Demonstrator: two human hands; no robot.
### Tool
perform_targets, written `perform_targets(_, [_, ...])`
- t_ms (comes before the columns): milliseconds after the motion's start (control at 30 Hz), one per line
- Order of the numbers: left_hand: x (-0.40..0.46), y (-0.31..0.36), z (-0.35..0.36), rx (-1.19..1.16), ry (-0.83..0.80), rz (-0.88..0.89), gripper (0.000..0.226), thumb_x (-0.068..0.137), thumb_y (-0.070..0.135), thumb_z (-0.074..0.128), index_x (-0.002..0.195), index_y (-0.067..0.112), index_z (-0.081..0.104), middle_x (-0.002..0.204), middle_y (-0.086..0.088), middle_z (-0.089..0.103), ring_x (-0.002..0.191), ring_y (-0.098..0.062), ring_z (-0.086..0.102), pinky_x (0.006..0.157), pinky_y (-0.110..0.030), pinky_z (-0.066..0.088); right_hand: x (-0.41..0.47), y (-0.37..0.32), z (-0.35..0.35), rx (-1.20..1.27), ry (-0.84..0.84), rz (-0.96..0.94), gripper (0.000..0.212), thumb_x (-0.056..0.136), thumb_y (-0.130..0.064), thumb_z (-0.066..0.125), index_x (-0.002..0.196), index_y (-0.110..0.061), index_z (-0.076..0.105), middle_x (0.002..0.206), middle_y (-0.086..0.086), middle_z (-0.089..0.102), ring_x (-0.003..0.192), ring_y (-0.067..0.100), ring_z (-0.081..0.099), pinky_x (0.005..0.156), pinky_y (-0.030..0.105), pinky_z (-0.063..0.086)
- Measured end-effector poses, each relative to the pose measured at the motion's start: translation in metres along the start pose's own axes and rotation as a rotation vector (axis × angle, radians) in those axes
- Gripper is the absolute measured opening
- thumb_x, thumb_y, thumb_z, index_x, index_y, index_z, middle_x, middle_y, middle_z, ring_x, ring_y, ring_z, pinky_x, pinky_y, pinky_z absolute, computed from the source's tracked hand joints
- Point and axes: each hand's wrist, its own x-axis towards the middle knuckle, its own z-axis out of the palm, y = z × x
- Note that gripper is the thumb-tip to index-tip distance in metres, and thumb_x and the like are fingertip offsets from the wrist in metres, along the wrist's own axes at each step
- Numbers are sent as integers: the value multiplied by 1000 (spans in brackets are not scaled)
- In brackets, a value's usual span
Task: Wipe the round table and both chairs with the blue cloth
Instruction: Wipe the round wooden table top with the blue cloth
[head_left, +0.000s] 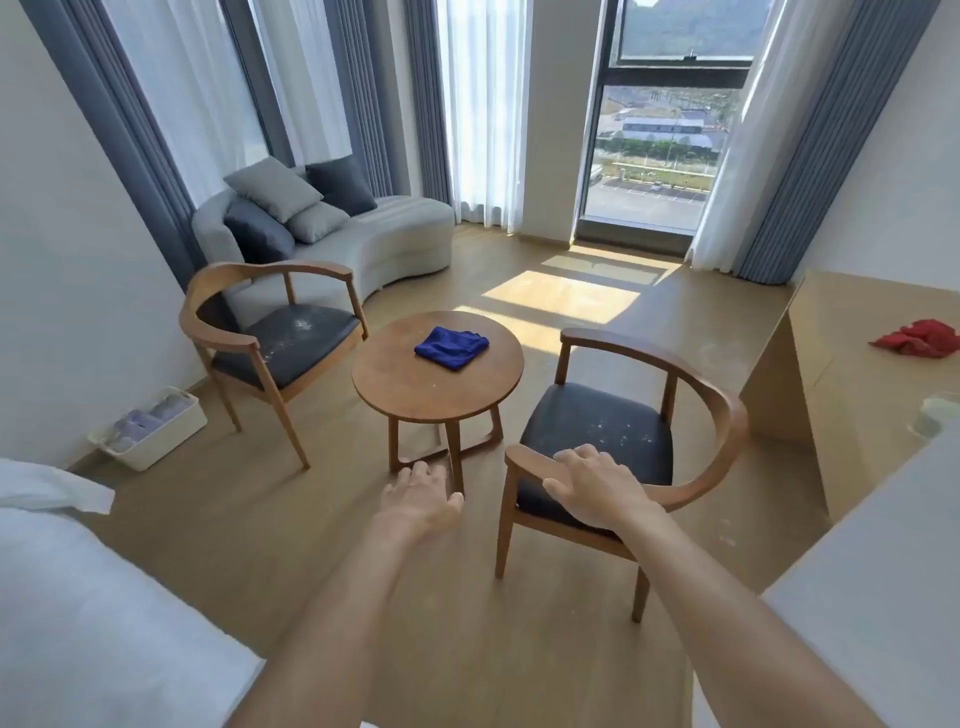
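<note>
A folded blue cloth lies on the far right part of the round wooden table. One wooden armchair with a dark, speckled seat stands left of the table, and a second armchair of the same kind stands right of it. Both my arms stretch forward in the air, short of the table. My left hand is empty, its fingers relaxed, in front of the table's legs. My right hand is spread, palm down, over the near armrest of the right chair; whether it touches the wood I cannot tell.
A grey sofa with several cushions stands by the curtained windows. A white basket sits on the floor at the left wall. A red cloth lies on the wooden desk at right. White bedding fills the lower left.
</note>
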Motion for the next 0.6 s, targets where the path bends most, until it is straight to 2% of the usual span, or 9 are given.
perform_targets(200, [46,17,-9,23,-34,-66,51,94,43,35,138,17,39,148,-8,32,134,-24,31,108,-41,31,62,25,-6,34,-62,-1,44,98,-44,46,135,-21,50,136,5,51,118,25,54,97,38,50])
perform_targets(400, [87,6,-23,26,-34,-138,48,94,44,36,135,19,42,138,-5,40,129,-22,37,103,-39,35,119,20,5,77,-115,-58,46,97,-45,44,135,-20,49,136,5,50,118,25,52,98,41,48])
perform_targets(600, [134,-25,-43,-49,-6,-203,44,93,44,38,131,22,45,134,-3,42,124,-20,40,101,-38,38,191,3,10,30,-130,-102,46,97,-44,46,137,-21,48,132,5,51,117,22,52,96,36,48])
